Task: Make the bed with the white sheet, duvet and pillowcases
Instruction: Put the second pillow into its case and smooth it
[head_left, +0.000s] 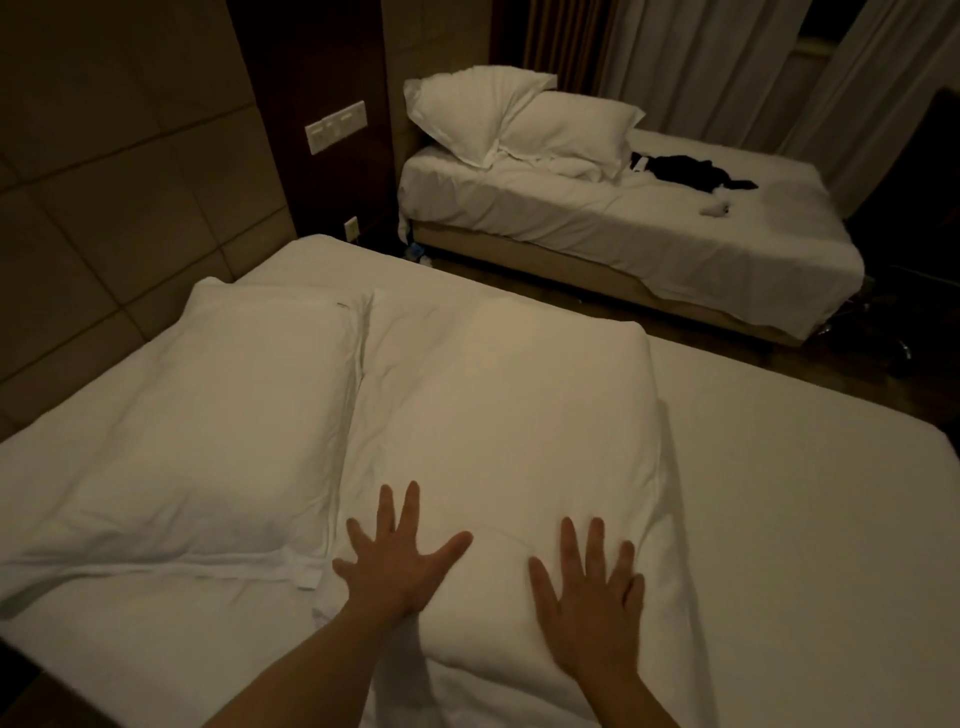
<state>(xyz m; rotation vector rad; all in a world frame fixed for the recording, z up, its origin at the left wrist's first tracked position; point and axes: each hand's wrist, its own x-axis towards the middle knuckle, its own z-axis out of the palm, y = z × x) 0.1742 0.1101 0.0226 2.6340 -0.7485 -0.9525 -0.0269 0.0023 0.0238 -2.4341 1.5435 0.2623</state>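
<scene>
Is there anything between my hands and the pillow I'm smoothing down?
Nothing visible. The left hand and right hand both lie flat, fingers spread, directly on the near pillow. The other pillow sits beside it to the left.

Second bed (623, 228) across from me, white cover rumpled, two pillows (514, 119) leaning at its head, one overlapping the other. Black clothing (691, 174) lying on it, small pale item (717, 209) just beside, can't tell what. Switch panel (336, 126) on dark wood strip, socket (351, 228) lower down. Padded wall (104, 182) left, curtains (727, 62) behind.
</scene>
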